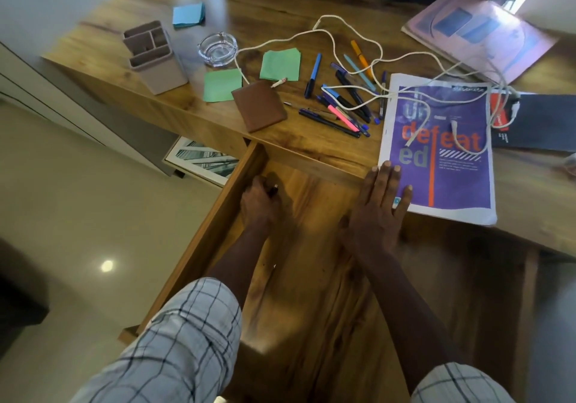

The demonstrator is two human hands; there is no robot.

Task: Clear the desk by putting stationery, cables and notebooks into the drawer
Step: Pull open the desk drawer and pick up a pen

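1. The open wooden drawer [311,247] is the landmark here. The left hand [260,200] is down inside it near its far left corner, curled around a small dark object [275,188] that is too small to identify; it looks like a pen.
2. The right hand [381,203] lies flat with its fingers spread, gripping nothing, on the near left corner of the purple printed notebook [442,153], which sits on the wooden desk top [311,141] just to the right of the drawer.
3. To do this step well, I judge the left hand should set its object flat against the drawer's left wall, leaving the wide floor free for notebooks.
4. The purple notebook should not be slid yet: the white braided cable [343,33] loops across its cover, so lifting the cable off first avoids dragging it along.
5. The scattered heap of coloured pens [343,103] lies beyond the drawer on the desk top, well out of either hand's grasp, with the brown leather wallet-like case [258,105] to their left, beyond the drawer's far left corner.
6. Gathering the pens in a bunch would spare many trips.
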